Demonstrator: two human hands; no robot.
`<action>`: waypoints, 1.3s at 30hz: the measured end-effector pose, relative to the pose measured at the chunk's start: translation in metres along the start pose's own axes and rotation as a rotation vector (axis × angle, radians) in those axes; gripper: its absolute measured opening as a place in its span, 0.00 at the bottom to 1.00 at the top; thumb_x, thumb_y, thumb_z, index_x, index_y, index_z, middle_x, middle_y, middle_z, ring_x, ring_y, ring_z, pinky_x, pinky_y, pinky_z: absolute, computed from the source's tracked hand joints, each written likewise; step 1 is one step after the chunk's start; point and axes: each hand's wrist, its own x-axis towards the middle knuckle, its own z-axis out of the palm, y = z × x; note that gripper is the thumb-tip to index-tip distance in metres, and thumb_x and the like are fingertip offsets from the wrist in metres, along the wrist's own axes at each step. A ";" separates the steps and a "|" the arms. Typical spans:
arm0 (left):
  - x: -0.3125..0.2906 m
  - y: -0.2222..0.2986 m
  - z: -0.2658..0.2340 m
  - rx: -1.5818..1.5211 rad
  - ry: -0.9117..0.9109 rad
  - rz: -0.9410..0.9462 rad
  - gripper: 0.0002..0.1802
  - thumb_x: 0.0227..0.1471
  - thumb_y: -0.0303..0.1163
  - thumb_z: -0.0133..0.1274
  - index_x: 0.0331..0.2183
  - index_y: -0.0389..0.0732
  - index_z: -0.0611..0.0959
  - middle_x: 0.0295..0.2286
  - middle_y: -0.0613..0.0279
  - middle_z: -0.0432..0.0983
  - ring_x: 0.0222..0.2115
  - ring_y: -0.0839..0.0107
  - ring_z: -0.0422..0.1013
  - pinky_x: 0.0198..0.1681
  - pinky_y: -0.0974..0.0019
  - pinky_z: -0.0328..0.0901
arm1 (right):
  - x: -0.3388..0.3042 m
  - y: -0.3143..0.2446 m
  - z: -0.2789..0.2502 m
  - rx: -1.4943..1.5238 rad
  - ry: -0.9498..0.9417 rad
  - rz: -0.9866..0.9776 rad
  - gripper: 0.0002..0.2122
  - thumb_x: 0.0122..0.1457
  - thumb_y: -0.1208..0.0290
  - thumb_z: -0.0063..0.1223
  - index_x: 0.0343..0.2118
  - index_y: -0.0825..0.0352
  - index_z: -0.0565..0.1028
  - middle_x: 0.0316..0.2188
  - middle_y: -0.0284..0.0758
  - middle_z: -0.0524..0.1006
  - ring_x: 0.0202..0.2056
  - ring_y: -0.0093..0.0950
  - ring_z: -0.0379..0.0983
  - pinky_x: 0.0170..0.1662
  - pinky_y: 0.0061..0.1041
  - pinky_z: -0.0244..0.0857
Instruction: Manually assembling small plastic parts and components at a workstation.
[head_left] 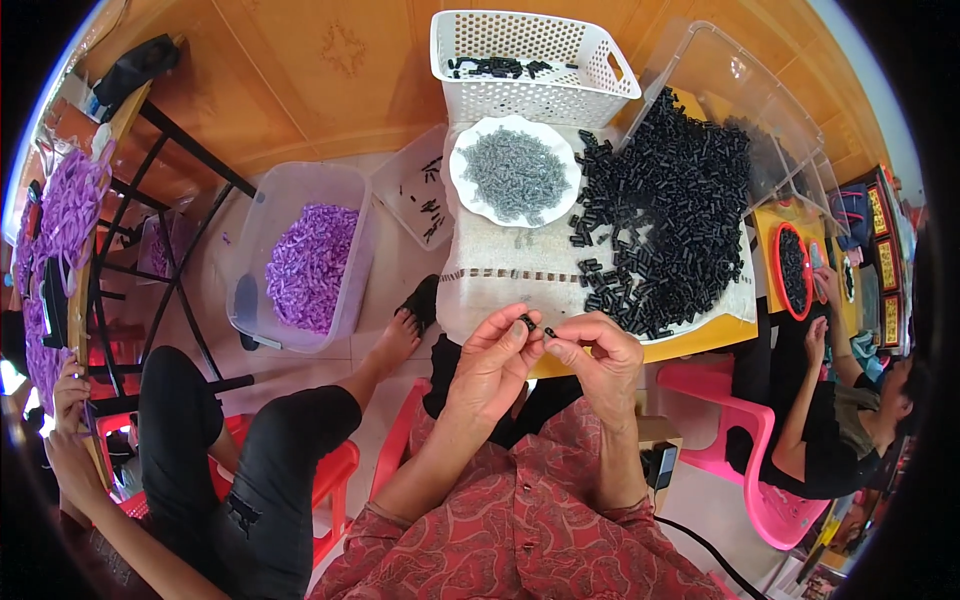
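Note:
My left hand (490,368) pinches a small black plastic piece (528,322) between thumb and fingertips, just off the table's front edge. Close beside it, my right hand (604,356) is closed on another small dark piece (549,332); its exact kind is too small to make out. The fingertips of both hands nearly meet. Beyond them a large heap of short black plastic pieces (665,220) spreads over a pale cloth (500,300). To the heap's left, small clear grey parts (515,172) fill a white scalloped plate (468,201).
A white perforated basket (530,103) with some black pieces stands at the back. Left on the floor is a clear bin (245,290) of purple pieces (312,268). One person sits left; another sits right on a pink chair (745,430), near a red-rimmed tray (780,290).

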 end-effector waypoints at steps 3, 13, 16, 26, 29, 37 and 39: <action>0.000 -0.001 -0.001 0.001 0.001 0.001 0.13 0.55 0.23 0.52 0.44 0.38 0.78 0.40 0.56 0.76 0.39 0.70 0.73 0.44 0.68 0.69 | 0.000 -0.006 0.003 0.011 -0.020 -0.003 0.06 0.45 0.83 0.64 0.28 0.70 0.79 0.26 0.33 0.77 0.28 0.21 0.72 0.31 0.18 0.65; 0.000 -0.004 -0.001 0.020 -0.039 0.013 0.12 0.55 0.23 0.52 0.43 0.39 0.78 0.40 0.58 0.76 0.40 0.72 0.72 0.45 0.69 0.68 | -0.002 -0.006 0.009 0.028 -0.017 -0.013 0.07 0.45 0.85 0.64 0.28 0.71 0.78 0.26 0.34 0.77 0.29 0.22 0.73 0.32 0.18 0.65; 0.000 -0.005 -0.003 0.008 -0.051 0.014 0.12 0.56 0.23 0.52 0.44 0.39 0.78 0.41 0.57 0.76 0.40 0.72 0.72 0.45 0.69 0.68 | -0.003 -0.006 0.009 0.041 -0.003 -0.005 0.07 0.45 0.85 0.64 0.28 0.71 0.78 0.26 0.34 0.77 0.29 0.22 0.73 0.32 0.19 0.66; -0.002 -0.007 -0.002 0.034 -0.085 0.058 0.13 0.55 0.22 0.51 0.44 0.39 0.79 0.42 0.55 0.76 0.42 0.70 0.72 0.48 0.68 0.67 | -0.005 -0.008 0.009 -0.010 0.025 -0.026 0.06 0.45 0.84 0.64 0.27 0.70 0.79 0.26 0.34 0.78 0.29 0.23 0.74 0.32 0.19 0.67; -0.002 -0.007 -0.002 0.055 -0.092 0.077 0.12 0.56 0.22 0.51 0.44 0.38 0.79 0.41 0.55 0.76 0.42 0.70 0.72 0.48 0.67 0.67 | -0.004 -0.009 0.010 -0.028 0.027 -0.042 0.06 0.45 0.84 0.64 0.27 0.70 0.79 0.26 0.34 0.78 0.29 0.23 0.74 0.31 0.19 0.67; -0.003 -0.004 0.001 0.196 -0.130 0.150 0.12 0.56 0.22 0.50 0.43 0.37 0.79 0.40 0.56 0.77 0.42 0.71 0.71 0.49 0.67 0.65 | -0.004 -0.015 0.011 -0.101 0.028 -0.101 0.06 0.45 0.83 0.64 0.27 0.70 0.79 0.26 0.35 0.78 0.27 0.22 0.74 0.28 0.18 0.66; -0.003 -0.003 0.000 0.203 -0.132 0.149 0.12 0.56 0.21 0.50 0.43 0.37 0.79 0.40 0.56 0.77 0.41 0.71 0.71 0.49 0.67 0.65 | -0.003 -0.017 0.011 -0.156 0.027 -0.151 0.06 0.46 0.83 0.64 0.27 0.70 0.79 0.26 0.35 0.78 0.25 0.21 0.74 0.26 0.17 0.66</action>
